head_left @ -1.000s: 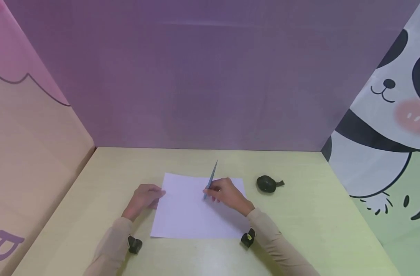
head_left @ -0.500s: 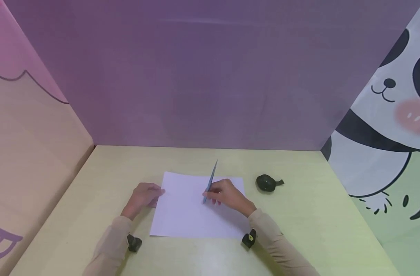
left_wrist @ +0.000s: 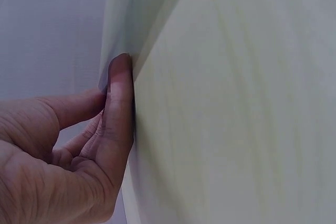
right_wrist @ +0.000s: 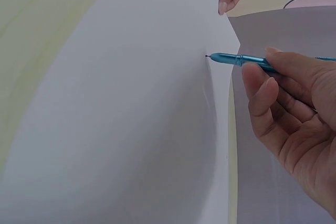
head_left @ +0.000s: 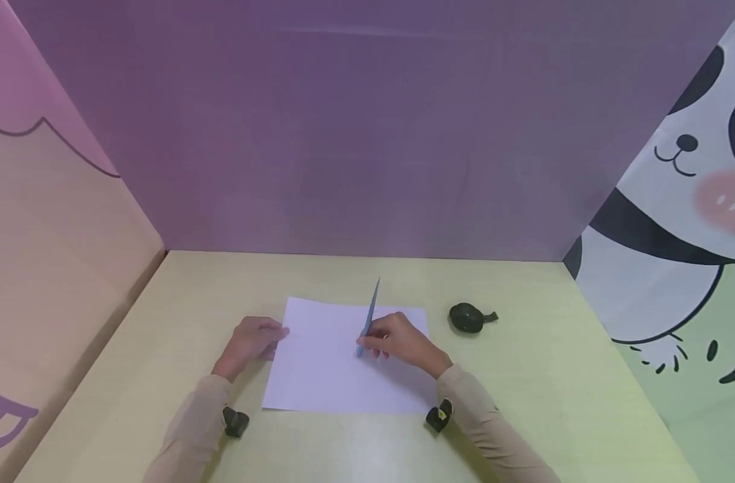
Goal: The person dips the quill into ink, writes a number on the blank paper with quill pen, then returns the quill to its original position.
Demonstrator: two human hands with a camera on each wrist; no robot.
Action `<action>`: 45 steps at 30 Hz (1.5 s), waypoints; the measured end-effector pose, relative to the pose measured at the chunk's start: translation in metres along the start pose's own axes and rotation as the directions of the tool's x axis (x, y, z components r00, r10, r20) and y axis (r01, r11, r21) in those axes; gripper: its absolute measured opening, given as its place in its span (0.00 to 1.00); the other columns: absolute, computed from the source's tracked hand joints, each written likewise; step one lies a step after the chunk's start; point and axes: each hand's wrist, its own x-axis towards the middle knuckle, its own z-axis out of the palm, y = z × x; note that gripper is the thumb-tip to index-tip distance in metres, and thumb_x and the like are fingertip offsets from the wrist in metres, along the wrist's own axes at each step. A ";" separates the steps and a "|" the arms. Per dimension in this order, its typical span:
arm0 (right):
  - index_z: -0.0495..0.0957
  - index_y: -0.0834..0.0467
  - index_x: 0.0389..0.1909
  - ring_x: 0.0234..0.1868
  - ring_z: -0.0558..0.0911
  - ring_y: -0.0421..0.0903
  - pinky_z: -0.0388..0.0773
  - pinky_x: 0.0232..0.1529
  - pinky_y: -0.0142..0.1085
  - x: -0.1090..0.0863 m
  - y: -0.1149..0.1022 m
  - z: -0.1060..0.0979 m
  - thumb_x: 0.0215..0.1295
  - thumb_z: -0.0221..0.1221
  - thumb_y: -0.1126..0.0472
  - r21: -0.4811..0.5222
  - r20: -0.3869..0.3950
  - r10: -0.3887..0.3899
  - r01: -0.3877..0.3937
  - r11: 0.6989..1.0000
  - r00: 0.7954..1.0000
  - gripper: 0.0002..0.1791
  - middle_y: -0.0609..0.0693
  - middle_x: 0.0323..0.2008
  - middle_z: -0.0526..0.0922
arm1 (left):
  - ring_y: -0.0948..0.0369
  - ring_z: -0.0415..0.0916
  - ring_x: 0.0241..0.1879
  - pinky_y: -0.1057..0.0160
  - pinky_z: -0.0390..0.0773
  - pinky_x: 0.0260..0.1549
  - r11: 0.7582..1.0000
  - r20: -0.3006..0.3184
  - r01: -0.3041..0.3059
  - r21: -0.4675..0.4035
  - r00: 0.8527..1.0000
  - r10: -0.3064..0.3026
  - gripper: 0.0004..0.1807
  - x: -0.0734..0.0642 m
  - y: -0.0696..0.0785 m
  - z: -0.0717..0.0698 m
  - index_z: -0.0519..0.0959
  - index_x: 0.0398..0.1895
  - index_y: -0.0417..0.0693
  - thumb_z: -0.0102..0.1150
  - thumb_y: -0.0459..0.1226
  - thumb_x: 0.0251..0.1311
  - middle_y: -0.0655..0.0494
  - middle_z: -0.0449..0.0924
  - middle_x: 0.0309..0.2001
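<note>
1. Purple wall (head_left: 367, 134) behind a pale tabletop (head_left: 554, 376).
2. Left hand (head_left: 252, 337): thumb and fingers pinching the left edge of the white paper (head_left: 319, 369).
3. Blue pen (right_wrist: 231, 59): slanted, tip at the paper, which lies on the tabletop.
4. Right hand (head_left: 402, 341): thumb and fingers closed round the pen.
5. Black rounded object (head_left: 466, 318), right of the paper.

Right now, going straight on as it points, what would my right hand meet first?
Probably the white paper, under the blue pen in your right hand; whether its tip touches is unclear.
</note>
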 end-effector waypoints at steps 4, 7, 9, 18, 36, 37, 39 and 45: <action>0.88 0.64 0.38 0.21 0.77 0.40 0.77 0.22 0.29 -0.003 -0.002 -0.001 0.74 0.64 0.61 0.007 0.013 -0.002 0.002 1.000 1.000 0.09 0.53 0.23 0.85 | 0.61 0.77 0.34 0.62 0.90 0.36 1.000 0.005 0.000 -0.010 1.000 0.001 0.20 -0.001 0.001 0.000 0.81 0.54 0.26 0.63 0.38 0.70 0.52 0.79 0.32; 0.88 0.64 0.38 0.21 0.77 0.39 0.76 0.22 0.28 -0.005 -0.002 -0.002 0.74 0.64 0.61 0.008 0.017 0.003 -0.003 1.000 1.000 0.09 0.53 0.23 0.85 | 0.61 0.78 0.34 0.62 0.89 0.36 1.000 0.006 0.005 -0.010 1.000 -0.005 0.19 -0.001 0.002 0.000 0.82 0.53 0.27 0.63 0.38 0.70 0.52 0.79 0.32; 0.88 0.63 0.38 0.21 0.76 0.39 0.76 0.22 0.28 -0.006 -0.002 -0.002 0.74 0.64 0.61 0.006 0.018 0.005 -0.005 1.000 1.000 0.09 0.54 0.23 0.84 | 0.60 0.78 0.34 0.62 0.89 0.36 1.000 0.003 0.008 -0.006 1.000 -0.008 0.19 -0.001 0.002 0.000 0.82 0.52 0.27 0.63 0.38 0.70 0.52 0.80 0.32; 0.88 0.63 0.37 0.21 0.76 0.40 0.76 0.22 0.28 -0.012 -0.001 -0.005 0.73 0.65 0.62 -0.003 0.028 -0.006 0.006 1.000 1.000 0.08 0.51 0.22 0.83 | 0.60 0.80 0.36 0.64 0.87 0.35 1.000 -0.002 0.011 0.018 1.000 -0.011 0.20 -0.001 0.001 0.000 0.82 0.53 0.28 0.62 0.39 0.70 0.50 0.81 0.35; 0.88 0.63 0.36 0.21 0.76 0.40 0.74 0.22 0.26 -0.024 -0.001 -0.010 0.72 0.65 0.61 -0.006 0.029 0.020 -0.020 1.000 0.999 0.09 0.53 0.22 0.83 | 0.60 0.74 0.34 0.61 0.89 0.38 0.999 0.029 -0.007 -0.032 1.000 0.008 0.19 -0.002 -0.001 -0.001 0.81 0.53 0.27 0.61 0.38 0.72 0.54 0.76 0.30; 0.88 0.64 0.36 0.21 0.75 0.40 0.73 0.22 0.26 -0.024 -0.001 -0.010 0.72 0.65 0.62 -0.008 0.029 0.018 -0.018 1.000 0.999 0.09 0.53 0.22 0.83 | 0.60 0.74 0.34 0.62 0.89 0.38 1.000 0.030 -0.005 -0.029 1.000 0.006 0.20 -0.001 -0.001 -0.001 0.81 0.53 0.27 0.61 0.39 0.72 0.54 0.76 0.30; 0.88 0.64 0.36 0.21 0.75 0.41 0.73 0.22 0.26 -0.025 -0.002 -0.011 0.72 0.65 0.62 -0.009 0.029 0.017 -0.017 1.000 0.999 0.09 0.54 0.22 0.84 | 0.60 0.75 0.35 0.61 0.90 0.38 1.000 0.027 0.001 -0.026 1.000 -0.001 0.21 -0.001 -0.001 0.000 0.80 0.55 0.27 0.61 0.39 0.72 0.53 0.77 0.32; 0.88 0.63 0.39 0.22 0.76 0.40 0.72 0.23 0.26 -0.028 -0.001 -0.012 0.73 0.65 0.61 -0.006 0.029 0.038 -0.038 0.999 0.999 0.09 0.54 0.23 0.85 | 0.59 0.77 0.36 0.60 0.90 0.39 1.000 0.032 0.000 -0.023 0.999 0.001 0.21 -0.002 -0.001 -0.001 0.80 0.56 0.26 0.61 0.39 0.72 0.51 0.79 0.34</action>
